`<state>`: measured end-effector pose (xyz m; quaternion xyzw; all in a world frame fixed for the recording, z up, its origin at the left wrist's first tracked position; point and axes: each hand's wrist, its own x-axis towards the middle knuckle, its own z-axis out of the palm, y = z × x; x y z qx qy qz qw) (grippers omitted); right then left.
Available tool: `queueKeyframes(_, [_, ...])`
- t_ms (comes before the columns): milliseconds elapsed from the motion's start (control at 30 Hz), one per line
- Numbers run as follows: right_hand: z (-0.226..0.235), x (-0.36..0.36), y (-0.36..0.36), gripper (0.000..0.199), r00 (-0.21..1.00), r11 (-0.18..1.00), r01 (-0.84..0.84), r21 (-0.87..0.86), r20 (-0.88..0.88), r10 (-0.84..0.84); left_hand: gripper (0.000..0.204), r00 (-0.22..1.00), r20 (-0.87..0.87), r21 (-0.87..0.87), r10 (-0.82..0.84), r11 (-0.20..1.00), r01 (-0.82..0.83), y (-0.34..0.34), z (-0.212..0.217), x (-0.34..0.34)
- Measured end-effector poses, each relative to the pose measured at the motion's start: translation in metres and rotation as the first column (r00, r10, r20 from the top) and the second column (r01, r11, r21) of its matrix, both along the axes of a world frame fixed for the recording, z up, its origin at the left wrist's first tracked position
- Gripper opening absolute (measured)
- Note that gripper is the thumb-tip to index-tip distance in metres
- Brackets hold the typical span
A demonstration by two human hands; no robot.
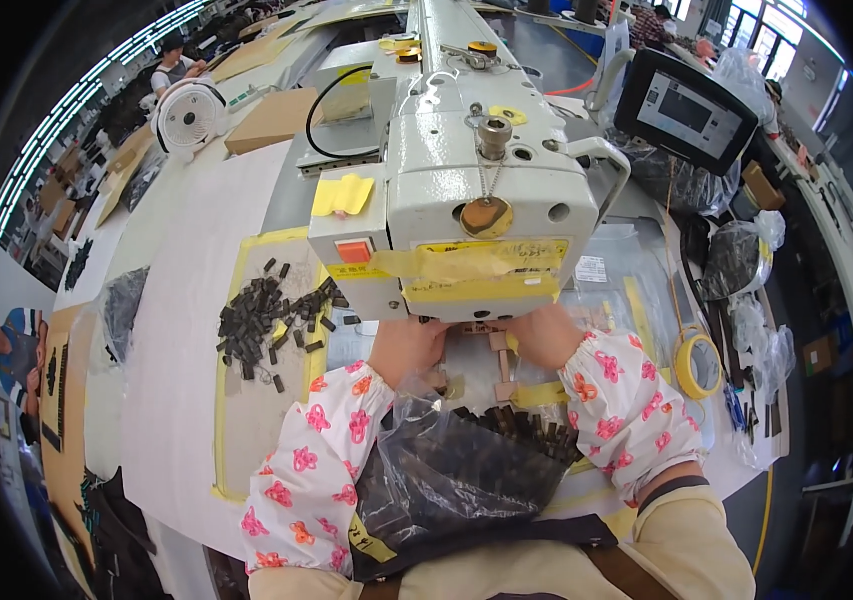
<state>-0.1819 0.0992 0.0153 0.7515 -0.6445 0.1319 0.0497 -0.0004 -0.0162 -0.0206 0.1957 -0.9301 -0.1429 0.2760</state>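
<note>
Both my arms, in white sleeve covers printed with pink and orange shapes, reach under the head of a large white industrial sewing machine. My left hand and my right hand meet the machine's lower front, one on each side of its middle. Its body hides my fingers, so what they hold cannot be made out. Between my wrists, small tan pieces lie on the machine bed. Close to my body sits a clear plastic bag full of small dark pieces. A loose pile of similar dark pieces lies left of the machine.
A control screen stands at the right. Below it are a yellow tape roll and several plastic bags. A white fan and a cardboard box stand at the far left. Other people sit at left-hand tables.
</note>
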Motion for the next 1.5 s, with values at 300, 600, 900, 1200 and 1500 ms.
queueKeyframes(300, [-0.014, -0.007, -0.001, 0.033, 0.978, 1.0, 0.016, -0.018, 0.209, -0.011, 0.017, 1.0, -0.022, -0.079, -0.013, 0.997, 0.012, 0.0, 0.014, -0.001])
queueKeyframes(600, [-0.004, 0.006, 0.008, 0.022, 0.946, 0.997, 0.059, 0.049, 0.315, -0.071, 0.014, 0.998, -0.064, 0.076, -0.013, 0.997, 0.018, 0.02, 0.027, 0.001])
queueKeyframes(900, [-0.021, -0.004, 0.0, 0.016, 0.801, 0.967, 0.164, -0.196, 0.598, -0.015, 0.018, 0.948, -0.155, 0.058, 0.276, 0.961, -0.27, -0.018, 0.014, 0.008])
queueKeyframes(1200, [0.017, 0.032, 0.023, 0.024, 0.783, 0.871, -0.48, 0.101, 0.496, 0.375, 0.023, 0.841, -0.099, -0.284, 0.532, 0.795, -0.536, -0.057, 0.011, 0.052])
queueKeyframes(1500, [0.015, 0.053, 0.034, 0.023, 0.764, 0.81, -0.508, 0.291, 0.586, 0.269, 0.026, 0.816, -0.076, -0.274, 0.573, 0.775, -0.57, -0.049, 0.025, 0.044])
